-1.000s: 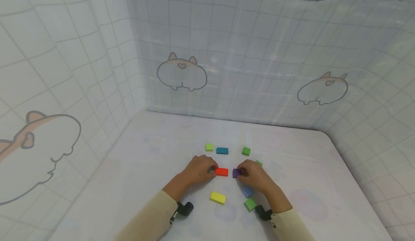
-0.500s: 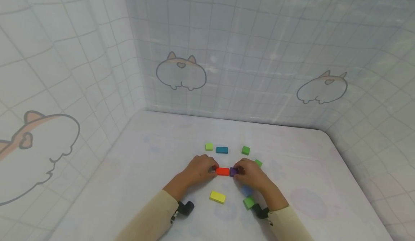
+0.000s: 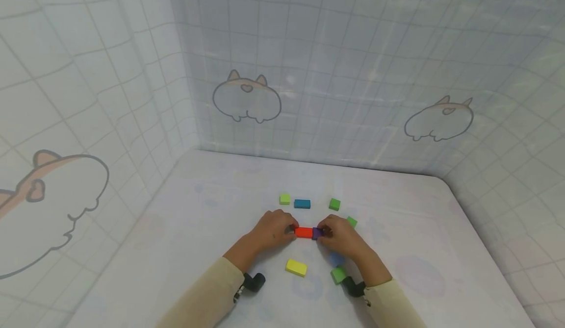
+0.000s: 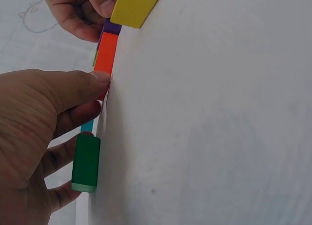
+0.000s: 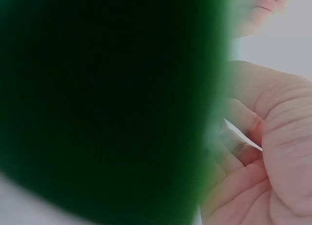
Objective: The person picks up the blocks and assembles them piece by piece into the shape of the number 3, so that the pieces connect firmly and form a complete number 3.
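Observation:
In the head view my left hand [image 3: 274, 230] pinches the left end of a red block [image 3: 303, 232] between thumb and finger. My right hand [image 3: 340, 235] pinches a small purple block [image 3: 317, 233], whose left side meets the red block's right end. The left wrist view has the thumb on the red block [image 4: 106, 54], with the purple block [image 4: 112, 27] at its far end. Near my other left fingers stands a dark green block [image 4: 86, 161]; whether they touch it I cannot tell. A blurred dark green shape [image 5: 107, 103] covers much of the right wrist view.
A lime block [image 3: 284, 199], a teal block [image 3: 302, 204] and a green block [image 3: 334, 204] lie behind the hands. Another green block [image 3: 351, 221] is beyond the right hand. Nearer lie a yellow block [image 3: 296, 267], a blue block [image 3: 337, 259] and a green block [image 3: 338, 275].
My right hand has moved left with the purple block, closing the gap to the red block. The red block and left hand have shifted slightly right.

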Demonstrator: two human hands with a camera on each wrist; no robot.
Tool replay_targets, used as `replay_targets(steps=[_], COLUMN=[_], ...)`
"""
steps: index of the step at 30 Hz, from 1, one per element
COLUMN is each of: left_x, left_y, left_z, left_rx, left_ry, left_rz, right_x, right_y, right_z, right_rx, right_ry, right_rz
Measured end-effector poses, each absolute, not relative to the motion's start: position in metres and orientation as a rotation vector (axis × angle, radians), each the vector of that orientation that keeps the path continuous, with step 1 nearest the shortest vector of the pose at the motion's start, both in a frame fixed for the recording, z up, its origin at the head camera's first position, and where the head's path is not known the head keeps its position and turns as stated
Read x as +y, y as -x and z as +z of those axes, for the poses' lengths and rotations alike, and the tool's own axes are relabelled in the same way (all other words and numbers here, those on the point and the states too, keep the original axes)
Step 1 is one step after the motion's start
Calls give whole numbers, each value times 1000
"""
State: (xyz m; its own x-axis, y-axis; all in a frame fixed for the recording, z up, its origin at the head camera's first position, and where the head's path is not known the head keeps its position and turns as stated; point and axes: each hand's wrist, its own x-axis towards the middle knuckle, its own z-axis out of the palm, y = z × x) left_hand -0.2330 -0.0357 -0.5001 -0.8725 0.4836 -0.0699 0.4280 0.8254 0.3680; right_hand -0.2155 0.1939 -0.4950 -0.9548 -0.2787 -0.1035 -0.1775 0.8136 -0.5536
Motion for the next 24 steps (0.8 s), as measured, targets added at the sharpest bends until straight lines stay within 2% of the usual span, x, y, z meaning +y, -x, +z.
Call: replay_targets(steps=[13, 24], left_x=[-34, -31], left_y=[232, 231], left_z=[-497, -500], left_rx=[2848, 2854], left_ry=[-707, -675], left_rz=[498, 468], right_x=[194, 217], right_y=[215, 209], right_z=[-493, -480], right_rx=[2818, 2874], right_ry=[338, 164], right_rz=[-850, -891])
